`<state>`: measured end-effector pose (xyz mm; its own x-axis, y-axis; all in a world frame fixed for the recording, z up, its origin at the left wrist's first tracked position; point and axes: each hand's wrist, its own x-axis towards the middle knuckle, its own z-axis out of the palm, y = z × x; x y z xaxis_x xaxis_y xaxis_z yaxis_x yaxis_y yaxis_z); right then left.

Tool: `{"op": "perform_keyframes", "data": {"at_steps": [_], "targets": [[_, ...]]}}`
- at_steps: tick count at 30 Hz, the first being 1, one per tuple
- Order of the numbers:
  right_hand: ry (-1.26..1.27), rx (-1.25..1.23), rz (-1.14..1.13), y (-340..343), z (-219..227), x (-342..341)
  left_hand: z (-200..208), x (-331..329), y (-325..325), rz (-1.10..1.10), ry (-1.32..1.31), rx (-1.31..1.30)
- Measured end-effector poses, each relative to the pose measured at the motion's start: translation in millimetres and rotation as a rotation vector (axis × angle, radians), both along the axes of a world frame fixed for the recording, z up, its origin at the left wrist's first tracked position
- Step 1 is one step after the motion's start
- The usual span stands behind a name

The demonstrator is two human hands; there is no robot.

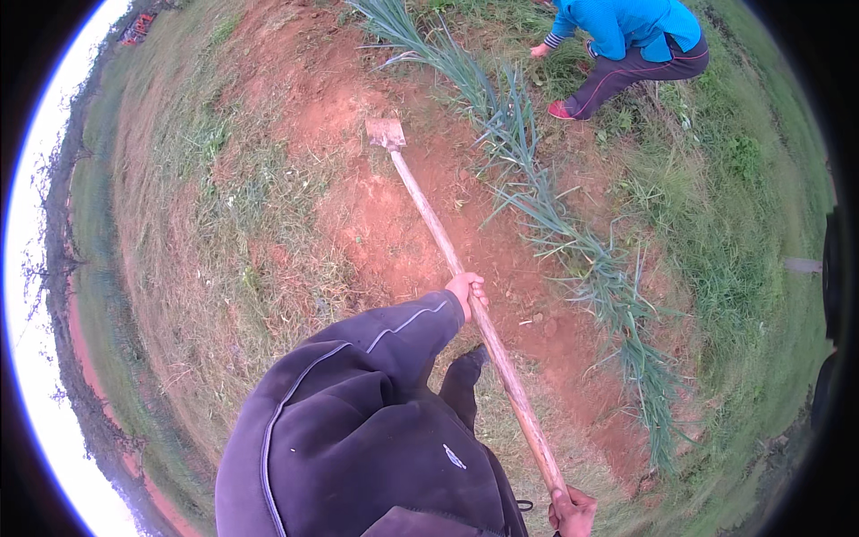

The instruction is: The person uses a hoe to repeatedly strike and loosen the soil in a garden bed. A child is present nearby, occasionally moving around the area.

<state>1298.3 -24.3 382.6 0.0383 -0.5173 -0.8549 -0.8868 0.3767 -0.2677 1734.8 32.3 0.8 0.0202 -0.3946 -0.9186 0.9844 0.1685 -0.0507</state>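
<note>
A long-handled hoe slants across the view, its wooden handle running from lower right to upper middle. Its flat, soil-stained blade is at the far end, over the reddish earth. Around the middle of the handle, the fingers of my left hand are closed. My right hand grips the near end at the lower edge. A row of long-leaved green onion-like plants grows to the right of the hoe, apart from the blade.
Another person in a blue top bends over the grass beyond the plant row, one hand low among the greenery. Dry cut grass lies to the left of the bare reddish soil. My dark shoe shows below the handle.
</note>
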Motion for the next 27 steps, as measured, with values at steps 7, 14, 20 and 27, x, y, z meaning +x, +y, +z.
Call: {"op": "perform_keyframes", "data": {"at_steps": [7, 14, 20, 27], "targets": [[0.108, -0.079, 0.263, 11, 52, -74, 15, -122, 4, -0.121, 0.036, 0.229], [0.084, 0.041, 0.218, -17, 72, -160, 87, -133, -40, -0.273, 0.041, 0.282], [0.011, 0.135, -0.351, -27, 3, 95, -78, 35, -36, -0.27, -0.166, 0.329], [-0.03, 0.134, -0.293, -10, 30, 65, -38, 1, -13, -0.253, -0.174, 0.282]]}}
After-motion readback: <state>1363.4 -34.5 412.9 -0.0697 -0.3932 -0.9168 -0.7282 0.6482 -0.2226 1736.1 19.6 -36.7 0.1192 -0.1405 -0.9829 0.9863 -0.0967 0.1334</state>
